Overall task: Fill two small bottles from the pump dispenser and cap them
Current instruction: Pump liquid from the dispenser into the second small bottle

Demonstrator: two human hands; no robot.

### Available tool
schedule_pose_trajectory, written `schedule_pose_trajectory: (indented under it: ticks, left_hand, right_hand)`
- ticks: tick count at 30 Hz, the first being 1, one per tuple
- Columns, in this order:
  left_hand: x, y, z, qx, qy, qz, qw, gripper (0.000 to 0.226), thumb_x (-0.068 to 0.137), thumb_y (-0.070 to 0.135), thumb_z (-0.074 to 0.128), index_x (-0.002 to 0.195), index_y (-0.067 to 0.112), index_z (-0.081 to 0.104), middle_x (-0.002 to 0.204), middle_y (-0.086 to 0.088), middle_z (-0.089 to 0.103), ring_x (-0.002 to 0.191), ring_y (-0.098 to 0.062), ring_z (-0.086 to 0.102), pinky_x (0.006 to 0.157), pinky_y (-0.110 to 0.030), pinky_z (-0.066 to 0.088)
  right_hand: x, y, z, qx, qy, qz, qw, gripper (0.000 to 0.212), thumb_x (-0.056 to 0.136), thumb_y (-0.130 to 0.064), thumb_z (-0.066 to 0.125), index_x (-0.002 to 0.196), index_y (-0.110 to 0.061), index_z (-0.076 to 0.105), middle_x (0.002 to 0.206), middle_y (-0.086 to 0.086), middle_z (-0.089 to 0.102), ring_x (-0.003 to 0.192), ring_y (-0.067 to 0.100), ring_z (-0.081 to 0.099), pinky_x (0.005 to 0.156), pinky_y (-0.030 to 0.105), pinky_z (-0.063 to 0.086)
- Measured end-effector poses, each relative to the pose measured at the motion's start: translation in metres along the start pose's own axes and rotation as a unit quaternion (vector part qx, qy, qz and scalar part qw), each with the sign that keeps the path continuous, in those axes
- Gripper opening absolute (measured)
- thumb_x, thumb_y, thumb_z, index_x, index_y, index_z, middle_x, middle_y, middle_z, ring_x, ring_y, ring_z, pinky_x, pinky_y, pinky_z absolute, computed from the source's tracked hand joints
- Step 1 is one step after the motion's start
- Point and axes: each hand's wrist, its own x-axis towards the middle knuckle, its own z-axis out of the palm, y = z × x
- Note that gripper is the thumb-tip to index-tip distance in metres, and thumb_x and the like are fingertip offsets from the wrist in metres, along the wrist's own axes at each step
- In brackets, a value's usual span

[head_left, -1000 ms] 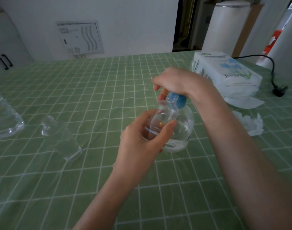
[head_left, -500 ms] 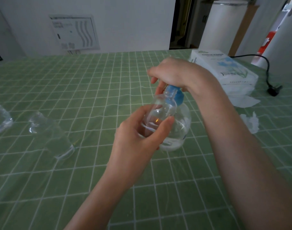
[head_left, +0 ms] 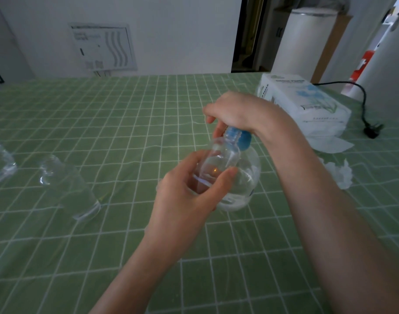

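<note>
My left hand (head_left: pixel 182 200) grips a small clear bottle (head_left: pixel 218 162) and holds it tilted, its mouth up against the blue pump head (head_left: pixel 243 141) of the round clear pump dispenser (head_left: pixel 250 177). The dispenser stands on the green checked tablecloth (head_left: pixel 126 132) with a little liquid at its bottom. My right hand (head_left: pixel 237 109) sits on top of the pump head, fingers curled down over it and hiding the nozzle. A second small clear bottle (head_left: pixel 69 189) stands uncapped on the cloth to the left. No caps are in view.
A larger clear bottle (head_left: pixel 1 164) shows at the far left edge. A white tissue pack (head_left: pixel 305 103) lies at the back right, with crumpled tissue (head_left: pixel 339 175) in front of it and a black power cord (head_left: pixel 366 114) beside it.
Both hands keep the same hold on the small bottle and the pump head. My head has turned slightly, so everything sits a little further left and lower in the view.
</note>
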Motion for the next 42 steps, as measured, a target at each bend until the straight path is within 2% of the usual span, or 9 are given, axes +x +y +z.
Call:
schedule_pose_trajectory:
  ticks: [6,11,17,20,23,27,33,36,42]
  left_hand:
    - [0.001,0.001,-0.001,0.004,0.002,0.007,1.0,0.026,0.067,0.045,0.062,0.091,0.036,0.064,0.061,0.015,0.067,0.05,0.004,0.059,0.045,-0.008,0.042]
    - [0.001,0.0,0.001,0.006,0.003,0.009,1.0,0.026,0.067,0.046,0.061,0.091,0.034,0.064,0.059,0.017,0.066,0.049,0.006,0.059,0.045,-0.006,0.041]
    - [0.0,-0.002,0.0,0.024,0.009,-0.005,1.0,0.028,0.064,0.052,0.06,0.087,0.036,0.065,0.058,0.013,0.066,0.047,0.0,0.056,0.042,-0.011,0.041]
    - [0.0,-0.002,0.0,0.032,0.011,-0.007,0.999,0.024,0.066,0.05,0.061,0.087,0.038,0.064,0.059,0.014,0.066,0.047,0.0,0.057,0.042,-0.011,0.043]
    - [0.001,-0.001,0.0,0.026,0.007,-0.006,1.0,0.015,0.075,0.039,0.065,0.09,0.036,0.064,0.058,0.017,0.066,0.047,0.005,0.058,0.043,-0.008,0.041]
    - [0.001,0.0,0.0,0.017,0.01,0.007,1.0,0.028,0.068,0.045,0.062,0.093,0.034,0.065,0.062,0.015,0.068,0.051,0.003,0.06,0.047,-0.009,0.044]
    - [0.001,0.0,0.0,0.019,0.007,0.001,1.0,0.03,0.067,0.048,0.061,0.094,0.035,0.065,0.062,0.014,0.068,0.049,0.002,0.058,0.045,-0.011,0.043]
    - [0.0,0.0,0.0,0.022,0.011,-0.001,1.0,0.03,0.066,0.048,0.061,0.091,0.034,0.065,0.061,0.014,0.067,0.048,0.001,0.058,0.045,-0.01,0.043]
    - [0.001,0.0,0.0,0.024,0.011,0.0,1.0,0.029,0.066,0.047,0.061,0.09,0.033,0.064,0.059,0.017,0.066,0.046,0.005,0.057,0.042,-0.009,0.041]
  right_hand:
    - [0.002,-0.002,-0.007,0.002,0.009,-0.004,1.0,0.038,0.094,-0.032,0.043,0.109,-0.005,0.065,0.099,0.012,0.071,0.094,0.026,0.064,0.079,0.032,0.044]
    - [0.003,-0.002,-0.004,0.012,-0.002,-0.002,1.0,0.034,0.093,-0.029,0.044,0.106,-0.007,0.066,0.1,0.013,0.07,0.096,0.029,0.064,0.085,0.037,0.047]
    - [0.003,0.003,0.002,0.011,-0.013,0.002,1.0,0.032,0.094,-0.028,0.042,0.103,-0.009,0.066,0.103,0.013,0.068,0.099,0.029,0.061,0.075,0.033,0.041]
    - [0.003,0.003,0.003,0.015,-0.009,0.003,1.0,0.035,0.095,-0.029,0.041,0.107,-0.007,0.065,0.102,0.014,0.068,0.097,0.029,0.062,0.078,0.034,0.041]
    - [0.003,0.002,0.0,0.011,-0.004,-0.001,1.0,0.038,0.094,-0.031,0.041,0.112,-0.005,0.063,0.105,0.015,0.068,0.097,0.03,0.062,0.082,0.036,0.043]
    - [0.003,0.001,-0.005,0.021,0.011,-0.008,1.0,0.045,0.093,-0.035,0.043,0.127,-0.007,0.054,0.106,0.012,0.067,0.095,0.025,0.062,0.082,0.036,0.042]
    - [0.002,0.0,-0.004,0.028,-0.001,-0.002,1.0,0.037,0.094,-0.035,0.043,0.111,-0.007,0.062,0.104,0.011,0.067,0.095,0.027,0.063,0.086,0.037,0.044]
    - [0.003,0.0,-0.001,0.027,-0.005,0.003,1.0,0.037,0.094,-0.032,0.043,0.111,-0.005,0.062,0.105,0.014,0.067,0.097,0.03,0.063,0.088,0.038,0.044]
    - [0.003,0.004,0.003,0.025,-0.006,0.009,1.0,0.037,0.094,-0.032,0.042,0.11,-0.006,0.063,0.103,0.013,0.069,0.094,0.027,0.062,0.075,0.034,0.041]
